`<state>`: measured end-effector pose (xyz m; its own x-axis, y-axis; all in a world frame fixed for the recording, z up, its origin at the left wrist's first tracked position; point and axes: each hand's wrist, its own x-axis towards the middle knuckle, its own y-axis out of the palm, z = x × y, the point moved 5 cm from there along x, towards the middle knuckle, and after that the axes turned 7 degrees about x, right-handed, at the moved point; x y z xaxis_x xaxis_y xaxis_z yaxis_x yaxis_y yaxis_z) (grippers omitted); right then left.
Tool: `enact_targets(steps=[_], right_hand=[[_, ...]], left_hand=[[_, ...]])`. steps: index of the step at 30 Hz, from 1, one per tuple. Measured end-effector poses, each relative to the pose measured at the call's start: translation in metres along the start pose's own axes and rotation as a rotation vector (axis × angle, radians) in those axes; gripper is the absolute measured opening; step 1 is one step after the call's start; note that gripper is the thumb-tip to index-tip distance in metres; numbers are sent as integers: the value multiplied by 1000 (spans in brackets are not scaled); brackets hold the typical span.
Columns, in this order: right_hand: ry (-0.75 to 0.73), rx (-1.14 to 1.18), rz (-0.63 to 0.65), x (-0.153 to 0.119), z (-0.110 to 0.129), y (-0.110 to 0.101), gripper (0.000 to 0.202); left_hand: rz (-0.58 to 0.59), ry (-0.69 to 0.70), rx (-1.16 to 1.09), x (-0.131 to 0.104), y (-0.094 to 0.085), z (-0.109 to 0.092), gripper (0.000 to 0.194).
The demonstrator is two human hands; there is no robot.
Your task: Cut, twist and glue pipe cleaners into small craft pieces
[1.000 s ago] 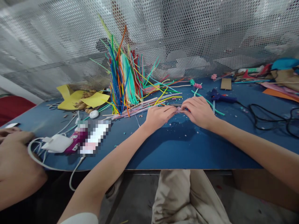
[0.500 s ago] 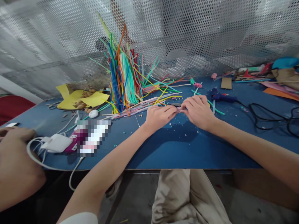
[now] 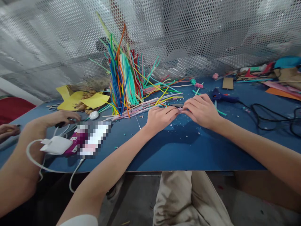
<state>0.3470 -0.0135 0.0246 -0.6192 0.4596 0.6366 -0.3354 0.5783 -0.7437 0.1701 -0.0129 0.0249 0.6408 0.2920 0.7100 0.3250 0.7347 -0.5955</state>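
My left hand (image 3: 161, 117) and my right hand (image 3: 199, 110) meet just above the blue table, fingertips almost touching. Both pinch a short lilac-pink pipe cleaner (image 3: 180, 109), mostly hidden by the fingers. Behind the fingertips lies a thin dark tool (image 3: 176, 105), partly covered. Left of my hands, loose pale pink pipe cleaners (image 3: 141, 110) lie flat, with yellow ones (image 3: 162, 98) crossing over them. A tall bundle of many-coloured pipe cleaners (image 3: 128, 78) stands behind. Small pink and green fluffy pieces (image 3: 198, 85) rest beyond my right hand.
A blue glue gun (image 3: 223, 96) with a black cord (image 3: 261, 116) lies to the right. At left are a white charger (image 3: 57, 145), a purple power strip (image 3: 76, 142), a pixelated bright object (image 3: 95, 138) and yellow sheets (image 3: 70, 100). A co-worker's hand (image 3: 60, 118) reaches in there.
The co-worker's arm at left has reached forward over the cables, and another hand now shows at the left edge. My right hand has shifted slightly; my left stays in place.
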Motion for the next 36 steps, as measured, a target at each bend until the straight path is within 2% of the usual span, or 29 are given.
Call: enact_targets(steps=[8, 12, 16, 20, 23, 27, 32, 36], right_hand=[[17, -57, 10, 2, 5, 7, 24], [54, 14, 40, 1, 4, 15, 26], [130, 219, 16, 1, 3, 14, 25], [327, 584, -145, -2, -12, 1, 21], [465, 737, -236, -8, -27, -6, 17], [473, 833, -200, -9, -33, -6, 20], [543, 1070, -140, -7, -23, 9, 24], [597, 1174, -183, -7, -15, 19, 26]], left_hand=[[-32, 30, 44, 0, -2, -3, 14], [13, 13, 41, 0, 2, -2, 19], [17, -29, 4, 1, 3, 1, 20], [11, -91, -46, 4, 0, 5, 19], [8, -129, -74, 6, -5, 7, 24], [32, -130, -100, 8, -7, 9, 26], [82, -74, -109, 9, -2, 10, 25], [93, -85, -125, 9, -1, 10, 22]])
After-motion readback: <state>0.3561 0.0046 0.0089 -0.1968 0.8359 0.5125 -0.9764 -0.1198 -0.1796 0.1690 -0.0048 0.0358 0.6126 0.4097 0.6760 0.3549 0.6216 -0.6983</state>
